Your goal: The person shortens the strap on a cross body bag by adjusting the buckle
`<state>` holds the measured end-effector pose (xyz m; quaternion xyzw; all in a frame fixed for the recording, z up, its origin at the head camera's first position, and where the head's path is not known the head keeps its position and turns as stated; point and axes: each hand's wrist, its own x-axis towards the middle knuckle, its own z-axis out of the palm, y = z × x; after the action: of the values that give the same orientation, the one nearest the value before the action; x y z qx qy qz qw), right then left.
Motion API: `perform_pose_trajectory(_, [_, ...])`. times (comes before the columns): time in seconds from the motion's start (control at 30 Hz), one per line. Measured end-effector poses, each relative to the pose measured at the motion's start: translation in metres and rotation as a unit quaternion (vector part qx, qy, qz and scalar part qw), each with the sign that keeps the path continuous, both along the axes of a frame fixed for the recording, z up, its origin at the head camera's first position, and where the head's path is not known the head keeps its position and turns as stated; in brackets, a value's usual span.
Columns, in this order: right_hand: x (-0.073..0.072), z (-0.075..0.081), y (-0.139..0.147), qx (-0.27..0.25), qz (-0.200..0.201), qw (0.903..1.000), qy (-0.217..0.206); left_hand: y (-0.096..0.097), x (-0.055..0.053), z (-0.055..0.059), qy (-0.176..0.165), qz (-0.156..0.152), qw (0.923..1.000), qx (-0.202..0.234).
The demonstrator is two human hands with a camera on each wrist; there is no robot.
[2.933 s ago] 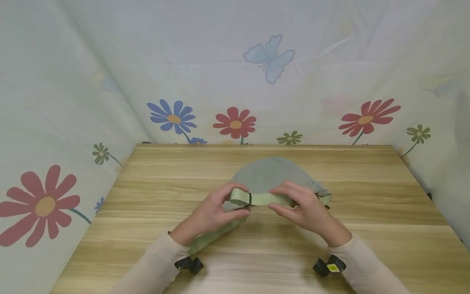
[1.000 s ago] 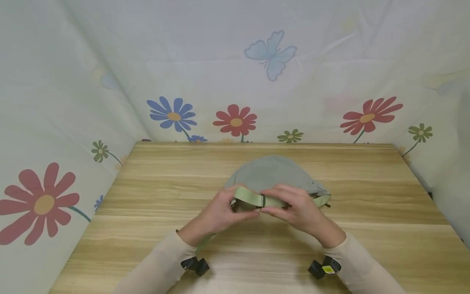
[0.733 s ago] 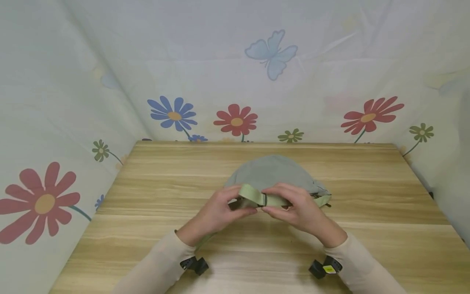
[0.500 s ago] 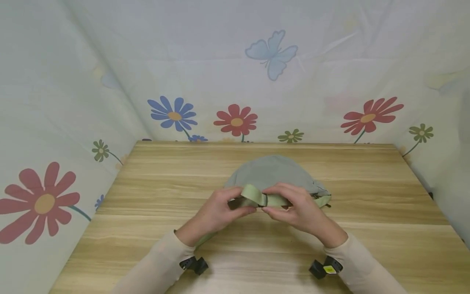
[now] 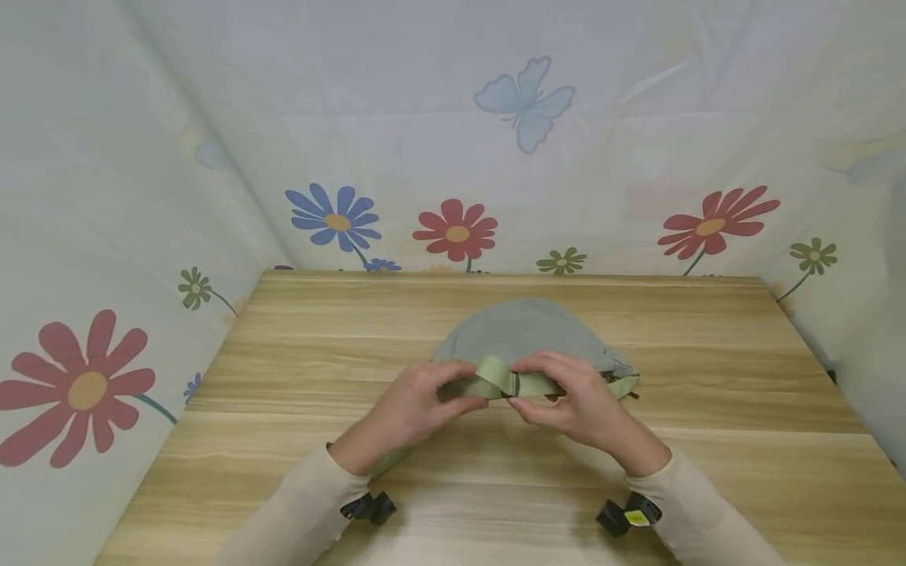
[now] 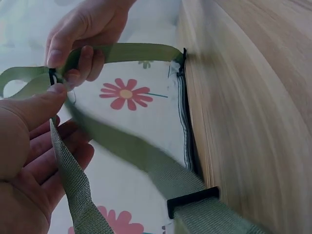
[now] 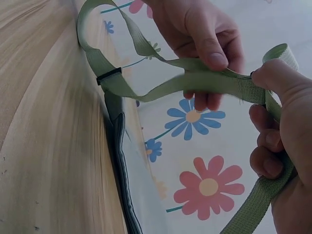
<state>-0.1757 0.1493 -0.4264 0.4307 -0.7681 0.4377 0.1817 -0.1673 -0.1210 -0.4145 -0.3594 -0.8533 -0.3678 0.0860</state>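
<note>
A grey-green waist bag [image 5: 527, 330] lies on the wooden table with its curved side away from me. Its light green strap [image 7: 214, 83] is raised in front, and a small loop [image 5: 493, 369] of webbing stands up beside a black slider buckle [image 5: 515, 384]. My left hand [image 5: 414, 401] pinches the strap left of the buckle, thumb and fingertips on the webbing. My right hand [image 5: 576, 397] grips the strap at the buckle's right side, its thumb and fingers close around it. In the left wrist view a second black slider [image 6: 193, 200] sits lower on the strap.
The wooden table [image 5: 708, 487] carries the bag near its middle. A white flower-printed curtain [image 5: 382, 141] stands behind and at both sides. Black cameras [image 5: 368, 509] are worn on both wrists. The bag's zipped edge [image 7: 122, 170] runs along the tabletop.
Over these seconds the buckle and both hands' meeting point shifted right. The strap loop slid toward the buckle and now stands up narrower. Lately my left hand drew slightly left.
</note>
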Motion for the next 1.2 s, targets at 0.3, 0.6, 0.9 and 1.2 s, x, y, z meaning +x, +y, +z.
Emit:
perform_pose_trajectory(0.3, [-0.002, 0.003, 0.008, -0.011, -0.012, 0.9999, 0.005, -0.015, 0.001, 0.001, 0.008, 0.028, 0.9995, -0.015])
perform_pose_trajectory(0.6, [-0.004, 0.001, 0.014, -0.024, -0.002, 0.9996, 0.014, -0.038, 0.005, -0.006, 0.024, 0.038, 0.9989, -0.015])
perform_pose_trajectory(0.9, [-0.004, 0.001, 0.020, -0.016, -0.007, 0.9998, -0.005, -0.062, 0.010, -0.011, 0.021, 0.056, 0.9975, -0.038])
perform_pose_trajectory(1.2, [-0.004, 0.000, 0.024, -0.029, -0.001, 0.9996, -0.006, -0.090, 0.015, -0.016, 0.002, 0.093, 0.9923, -0.082])
